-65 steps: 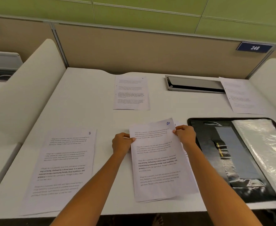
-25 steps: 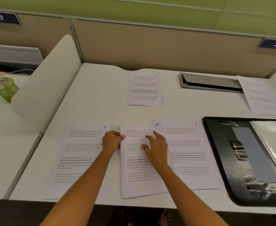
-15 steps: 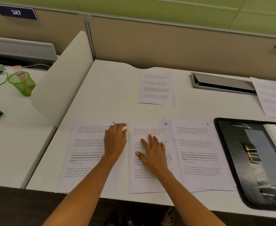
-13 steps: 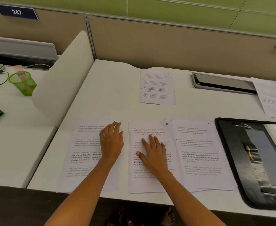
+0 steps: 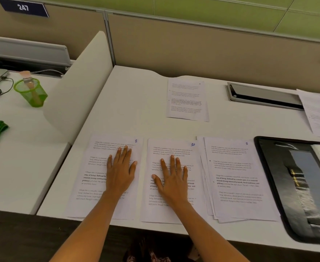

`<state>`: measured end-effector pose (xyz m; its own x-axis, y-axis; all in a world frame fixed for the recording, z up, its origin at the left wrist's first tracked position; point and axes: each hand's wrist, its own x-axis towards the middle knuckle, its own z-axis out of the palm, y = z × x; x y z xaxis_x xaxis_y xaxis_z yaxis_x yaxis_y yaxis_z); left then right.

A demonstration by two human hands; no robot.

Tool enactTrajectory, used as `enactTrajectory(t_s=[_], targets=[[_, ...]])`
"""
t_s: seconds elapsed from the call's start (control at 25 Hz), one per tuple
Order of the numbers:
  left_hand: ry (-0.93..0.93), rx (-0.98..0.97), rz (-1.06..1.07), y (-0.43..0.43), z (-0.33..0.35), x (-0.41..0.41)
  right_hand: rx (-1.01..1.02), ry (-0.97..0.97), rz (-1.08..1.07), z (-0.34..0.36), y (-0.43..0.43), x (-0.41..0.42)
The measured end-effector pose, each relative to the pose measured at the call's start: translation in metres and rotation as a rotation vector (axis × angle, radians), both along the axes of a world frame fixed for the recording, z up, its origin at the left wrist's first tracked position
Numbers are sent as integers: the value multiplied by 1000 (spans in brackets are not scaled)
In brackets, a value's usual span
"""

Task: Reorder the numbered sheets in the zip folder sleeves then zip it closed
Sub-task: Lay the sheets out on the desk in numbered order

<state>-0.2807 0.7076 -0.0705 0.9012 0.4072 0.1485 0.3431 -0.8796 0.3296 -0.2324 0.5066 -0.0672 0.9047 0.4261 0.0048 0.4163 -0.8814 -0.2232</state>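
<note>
The white desk (image 5: 136,120) before me carries, along its near edge from left to right: the sheet marked 8 (image 5: 96,167), the sheet marked 10 (image 5: 174,148), a stack topped by sheet 5 (image 5: 236,176), and the open black zip folder (image 5: 280,186). Farther back lie a single sheet (image 5: 186,100), a grey hatch (image 5: 263,95) and further sheets (image 5: 319,114) at the right.

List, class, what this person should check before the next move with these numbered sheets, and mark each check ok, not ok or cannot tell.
1. Hands free: left hand and right hand lie flat on paper, gripping nothing: ok.
2. Near numbers readable: sheet 8, sheet 10, stack topped by 5: ok.
3. Near row in counting order: reads 8, 10, 5: not ok.
4. Number on the far sheet: too small: cannot tell.
5. Folder open: ok.
6. Numbers under the 5: hidden: cannot tell.
</note>
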Motion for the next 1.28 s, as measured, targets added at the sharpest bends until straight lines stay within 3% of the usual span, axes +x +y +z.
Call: enactTrajectory(t_s=[0.32, 0.52, 0.88, 1.28], targets=[[14, 56, -2, 13, 2, -4, -11, -4, 33, -2, -4, 2], [-21, 77, 55, -3, 13, 6, 125, 42, 41, 10, -11, 8], [-2, 23, -221, -81, 16, 50, 17, 34, -68, 2, -37, 19], [58, 70, -213, -84, 9, 48, 81, 85, -10, 2, -33, 19]])
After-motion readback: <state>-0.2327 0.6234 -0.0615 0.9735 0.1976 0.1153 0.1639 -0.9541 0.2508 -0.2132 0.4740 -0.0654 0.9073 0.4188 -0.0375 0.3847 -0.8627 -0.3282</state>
